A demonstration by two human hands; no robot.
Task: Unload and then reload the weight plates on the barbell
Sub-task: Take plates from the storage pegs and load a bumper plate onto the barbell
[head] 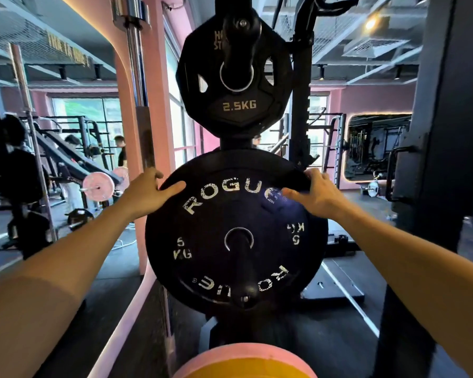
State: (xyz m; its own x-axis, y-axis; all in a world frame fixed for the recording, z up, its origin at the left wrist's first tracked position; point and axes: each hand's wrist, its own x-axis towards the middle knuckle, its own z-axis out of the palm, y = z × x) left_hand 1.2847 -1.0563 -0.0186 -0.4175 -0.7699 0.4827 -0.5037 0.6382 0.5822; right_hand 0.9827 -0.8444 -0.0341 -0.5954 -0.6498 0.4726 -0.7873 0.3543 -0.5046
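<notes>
A black 5 kg plate point(216, 241) marked ROGUE hangs on a black storage peg point(245, 282) straight in front of me. My left hand point(145, 192) grips its upper left rim, fingers curled behind the edge and thumb on the face. My right hand point(316, 193) grips the upper right rim the same way. Above it a black 2.5 kg plate point(236, 102) hangs on a higher peg point(242, 31) of the same rack. No barbell sleeve with plates is close to my hands.
A pink and yellow plate point(245, 361) sits on the rack below the ROGUE plate. A chrome bar point(135, 58) stands upright at left beside a pink pillar point(126, 126). A dark rack upright point(437, 159) rises at right. People and a barbell with pink plates point(97, 186) are far left.
</notes>
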